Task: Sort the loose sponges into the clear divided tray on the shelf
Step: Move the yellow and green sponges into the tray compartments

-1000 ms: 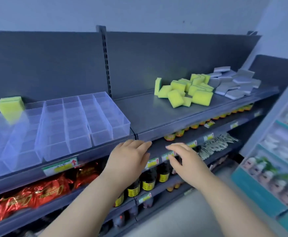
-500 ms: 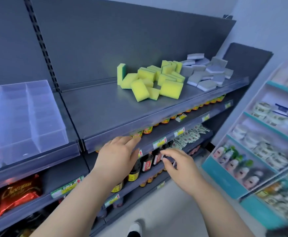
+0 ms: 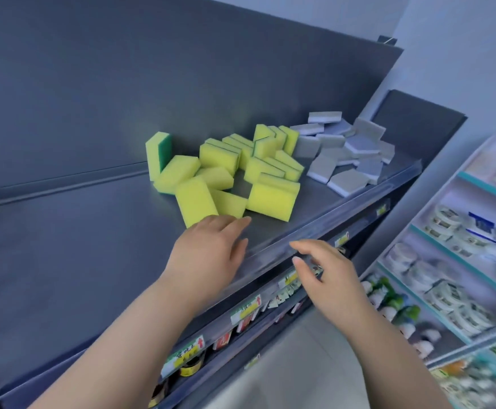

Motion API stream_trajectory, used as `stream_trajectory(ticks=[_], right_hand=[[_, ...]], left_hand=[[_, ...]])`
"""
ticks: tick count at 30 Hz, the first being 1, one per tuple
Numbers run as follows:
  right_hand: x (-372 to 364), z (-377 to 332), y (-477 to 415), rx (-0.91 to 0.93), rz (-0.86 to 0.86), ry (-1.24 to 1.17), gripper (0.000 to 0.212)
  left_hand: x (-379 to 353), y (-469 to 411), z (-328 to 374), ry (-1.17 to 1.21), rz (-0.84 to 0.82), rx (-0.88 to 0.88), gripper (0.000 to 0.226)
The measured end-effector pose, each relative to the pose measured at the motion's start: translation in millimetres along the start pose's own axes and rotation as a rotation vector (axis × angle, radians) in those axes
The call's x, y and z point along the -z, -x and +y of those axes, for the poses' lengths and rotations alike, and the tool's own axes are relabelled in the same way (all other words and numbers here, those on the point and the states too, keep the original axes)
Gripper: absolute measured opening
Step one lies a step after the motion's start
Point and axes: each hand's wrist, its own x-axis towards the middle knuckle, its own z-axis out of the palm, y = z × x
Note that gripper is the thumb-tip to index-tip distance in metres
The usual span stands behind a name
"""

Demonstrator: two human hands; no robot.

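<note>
On the grey shelf (image 3: 93, 246), yellow sponges (image 3: 220, 156) lie heaped, with grey sponges (image 3: 350, 149) piled just beside them on the right. Your left hand (image 3: 208, 255), fingers straight, holding nothing, overlaps the front corner of the nearest yellow sponge (image 3: 195, 202); contact cannot be told. Your right hand (image 3: 332, 278), fingers loosely spread, empty, hangs before the shelf edge. Below: price tags (image 3: 245, 309), bottles (image 3: 190, 364).

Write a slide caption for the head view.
Open left hand reaches for yellow rectangular foam sponges, right hand lower, grey flat sponges beyond, on dark metal shelf.
</note>
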Motion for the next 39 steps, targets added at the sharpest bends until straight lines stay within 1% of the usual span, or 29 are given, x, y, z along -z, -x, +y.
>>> stream_trajectory(ticks=[7,10,13,17,21,23,25,27,30,33,35,37,39], right_hand=[[4,22,-82,0.101,0.021,-0.067,0.028],[10,37,-122,0.160,0.026,-0.078,0.029],[17,54,-164,0.196,-0.056,-0.050,0.031],[23,73,-201,0.265,-0.235,-0.037,0.033],[22,83,-223,0.332,-0.379,-0.029,0.039],[20,88,-227,0.386,-0.435,-0.033,0.040],[19,93,-230,0.445,-0.457,-0.049,0.040],[18,99,-234,0.500,-0.452,-0.068,0.039],[19,107,-239,0.562,-0.434,-0.081,0.039],[22,113,-240,0.588,-0.374,-0.125,0.037],[24,119,-242,0.595,-0.325,-0.175,0.036],[24,126,-244,0.596,-0.282,-0.237,0.035],[25,133,-244,0.581,-0.247,-0.301,0.035]], left_hand=[[-17,-34,0,-0.013,0.017,0.096,0.035],[-27,-48,7,-0.024,0.001,0.107,0.040],[-42,-71,16,-0.052,0.002,0.146,0.040],[-57,-98,26,-0.156,-0.011,0.254,0.039],[-64,-119,35,-0.215,-0.138,0.506,0.068],[-69,-124,38,-0.245,-0.187,0.564,0.075],[-77,-127,39,-0.238,-0.194,0.586,0.077],[-82,-130,46,-0.214,-0.171,0.614,0.075],[-84,-137,62,-0.171,-0.125,0.658,0.066],[-88,-140,73,-0.150,-0.094,0.690,0.057],[-93,-140,74,-0.150,-0.042,0.676,0.053],[-98,-142,75,-0.114,-0.005,0.672,0.056],[-102,-144,76,-0.086,0.002,0.682,0.066]])
